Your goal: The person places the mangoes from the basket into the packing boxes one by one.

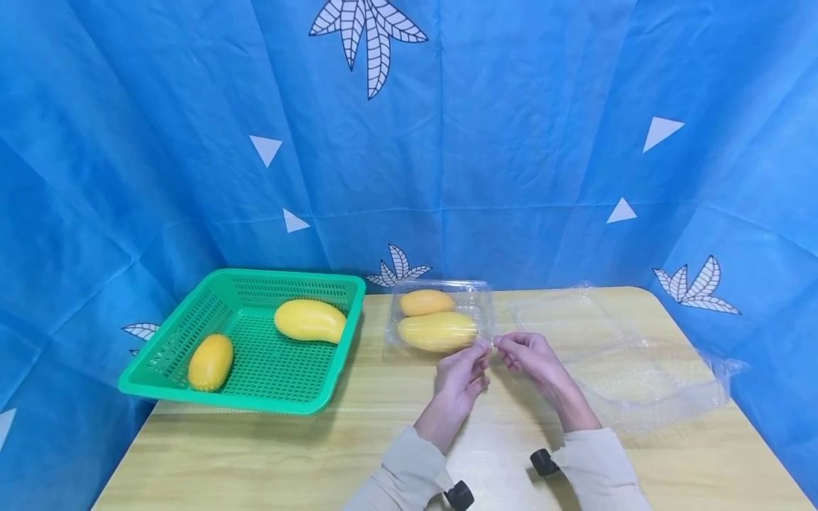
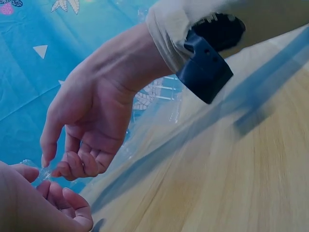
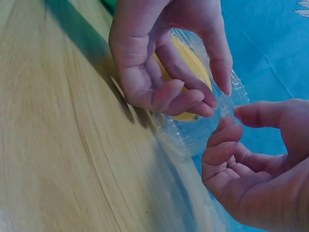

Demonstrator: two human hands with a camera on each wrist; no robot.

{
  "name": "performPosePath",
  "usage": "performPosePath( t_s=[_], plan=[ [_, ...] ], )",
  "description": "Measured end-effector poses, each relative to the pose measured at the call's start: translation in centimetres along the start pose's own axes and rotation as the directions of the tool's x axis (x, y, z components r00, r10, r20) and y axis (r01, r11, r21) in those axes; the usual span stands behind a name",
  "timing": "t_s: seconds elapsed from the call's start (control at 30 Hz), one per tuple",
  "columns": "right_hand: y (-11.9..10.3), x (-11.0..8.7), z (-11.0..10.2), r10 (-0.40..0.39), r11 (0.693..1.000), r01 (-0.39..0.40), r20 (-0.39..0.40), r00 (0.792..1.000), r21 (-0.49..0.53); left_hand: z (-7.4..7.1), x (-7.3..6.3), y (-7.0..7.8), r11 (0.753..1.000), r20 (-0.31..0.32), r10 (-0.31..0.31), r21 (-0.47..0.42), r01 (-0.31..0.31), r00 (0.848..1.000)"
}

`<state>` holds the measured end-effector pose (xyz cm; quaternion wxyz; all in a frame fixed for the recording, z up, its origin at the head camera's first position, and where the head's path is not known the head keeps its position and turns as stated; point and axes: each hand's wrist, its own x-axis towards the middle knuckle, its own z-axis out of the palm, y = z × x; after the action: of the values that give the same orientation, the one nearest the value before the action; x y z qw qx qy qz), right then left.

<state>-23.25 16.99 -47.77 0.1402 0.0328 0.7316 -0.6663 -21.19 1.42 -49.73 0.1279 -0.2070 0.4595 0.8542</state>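
A clear plastic box [image 1: 483, 304] stands at the back middle of the table. In it lie a long yellow fruit [image 1: 437, 331], like a papaya, and a smaller orange-yellow fruit [image 1: 427, 303], like a mango. At the box's right front corner, my left hand [image 1: 457, 376] and right hand [image 1: 530, 358] meet, fingertips almost touching. Between thumb and fingers, each pinches a small bit of clear plastic [image 3: 224, 105] there. The right wrist view shows the left hand [image 3: 166, 63] in front of the box and yellow fruit. Whether the pinched bit is the box's edge I cannot tell.
To the left, a green basket [image 1: 339, 358] holds a yellow curved fruit [image 1: 308, 321] and an orange-yellow fruit [image 1: 211, 363]. At right, clear plastic packaging [image 1: 677, 392] lies on the wooden table [image 1: 255, 461]. A blue curtain [image 1: 511, 128] hangs behind the table and along its sides.
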Motion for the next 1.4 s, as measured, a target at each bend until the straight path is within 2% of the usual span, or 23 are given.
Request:
performPosePath(
  t_s=[0.17,0.33,0.5,0.97,1.27,1.4],
  plan=[
    [0.3,0.1,-0.1,0.007,1.0,-0.007,-0.006,1.0,0.014,0.1,0.2,-0.2,0.997,-0.007,-0.053,-0.052,0.052,0.999],
    [0.3,0.1,-0.3,0.0,1.0,0.0,-0.01,1.0,0.013,0.4,0.3,-0.3,0.995,0.01,-0.069,-0.078,0.07,0.998],
    [0.2,0.2,-0.4,0.006,1.0,-0.006,-0.003,1.0,0.002,0.9,0.3,-0.2,0.993,-0.01,-0.082,-0.089,0.081,0.997],
    [-0.2,0.4,-0.3,0.009,1.0,-0.009,0.012,1.0,-0.017,1.3,0.1,-0.3,0.998,-0.065,-0.026,-0.06,0.022,0.998],
    [-0.1,0.5,-0.1,0.008,0.998,-0.008,0.01,1.0,-0.056,1.3,0.0,-0.3,0.999,-0.115,-0.025,-0.033,0.021,0.993],
    [0.1,0.6,-0.1,0.004,0.998,-0.004,-0.002,1.0,-0.059,1.2,0.0,-0.2,0.998,-0.098,-0.04,-0.048,0.036,0.994]
  ],
)
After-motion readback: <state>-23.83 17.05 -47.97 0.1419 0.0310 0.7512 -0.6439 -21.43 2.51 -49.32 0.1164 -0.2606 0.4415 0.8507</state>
